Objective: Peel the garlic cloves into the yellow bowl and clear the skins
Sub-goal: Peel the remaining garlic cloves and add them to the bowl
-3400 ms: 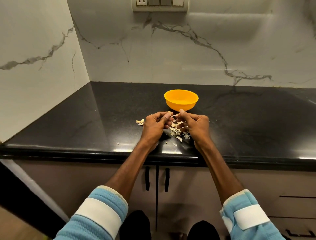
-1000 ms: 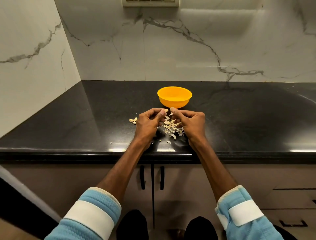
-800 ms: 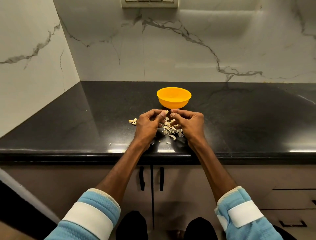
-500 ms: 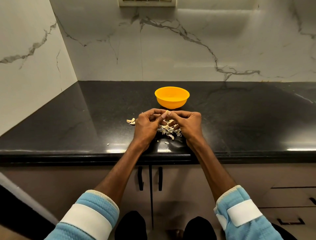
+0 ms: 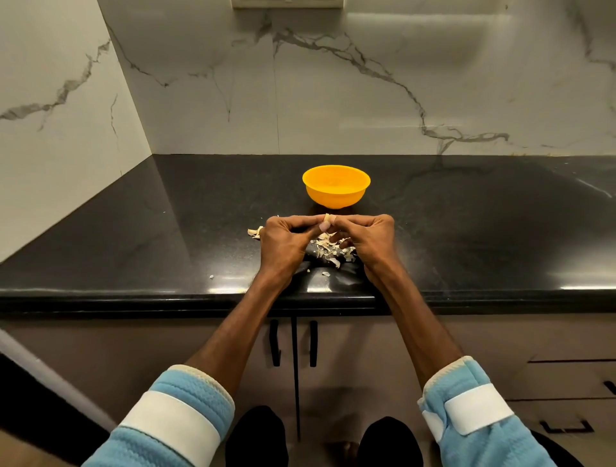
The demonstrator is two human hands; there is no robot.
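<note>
Nearest the viewer, two pale blue sleeves (image 5: 173,420) with white bands frame the view. Below the bench lie cabinet doors with dark handles (image 5: 274,343).

Past the front edge of the black bench (image 5: 133,240), the left hand (image 5: 283,243) and right hand (image 5: 370,240) meet fingertip to fingertip. Each grip is narrow and closed on one garlic clove (image 5: 327,218), which is held in the air just above the bench and just short of the bowl. Only a small pale tip of the clove shows, so how much skin remains cannot be told.

Beneath and between the hands lies a loose heap of skins (image 5: 328,248). A few stray skins (image 5: 255,232) sit just left of the left hand, and smaller flecks lie nearer the bench edge.

Judged by appearance, the clove is light, firm and small, likely slick once bared, so it is best pinched at its two ends while a nail lifts the skin. The skins look papery and nearly weightless. They would probably scatter on a draught and are better swept together with a flat palm than picked up singly.

Beyond the hands stands the yellow bowl (image 5: 336,191), upright and apparently light plastic. Its contents are not visible from this angle.

Farthest is the veined marble wall (image 5: 366,100), with a switch plate (image 5: 287,3) cut off by the top edge.

No brand, label or legible writing appears anywhere.
</note>
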